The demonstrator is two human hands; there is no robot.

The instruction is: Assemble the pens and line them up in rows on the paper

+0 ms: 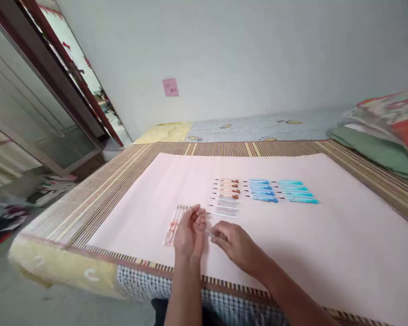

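Observation:
My left hand (189, 232) and my right hand (234, 244) meet over a pale pink sheet (292, 244), fingers pinched on a thin clear pen (209, 232) held between them. Just left of my left hand lies a bundle of pen refills (174, 224). Beyond the hands, pens lie in neat rows: brown-orange pens (228, 188), clear pens (225, 209), blue pens (261, 190) and teal pens (297, 191).
The sheet lies on a striped woven mat (98, 190) over a bed. A pink note (170, 87) sticks to the white wall. Folded bedding (384, 136) sits at the right. A dark door frame (54, 72) and clutter on the floor (27, 199) are at the left.

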